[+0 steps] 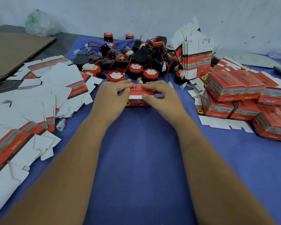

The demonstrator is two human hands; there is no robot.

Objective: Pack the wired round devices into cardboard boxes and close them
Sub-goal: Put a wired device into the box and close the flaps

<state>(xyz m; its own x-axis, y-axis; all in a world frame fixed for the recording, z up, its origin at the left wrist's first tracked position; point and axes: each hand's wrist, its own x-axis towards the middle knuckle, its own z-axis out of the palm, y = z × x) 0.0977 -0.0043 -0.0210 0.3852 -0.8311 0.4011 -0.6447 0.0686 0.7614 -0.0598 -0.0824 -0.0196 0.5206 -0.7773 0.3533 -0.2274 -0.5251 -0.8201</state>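
Note:
A small red cardboard box (139, 96) sits on the blue cloth in the middle of the table. My left hand (111, 96) grips its left end, fingers curled over the top flap. My right hand (161, 95) pinches the right end, thumb on the front and fingers over the top. Just behind the box lies a pile of round black-and-red wired devices (136, 59) with white connectors. What is inside the held box is hidden.
Flat unfolded box blanks (39, 98) cover the left side. A standing bundle of flat blanks (196, 60) rises at back right. Closed red boxes (237, 95) are stacked on the right. Brown cardboard sheet (11, 51) lies at far left.

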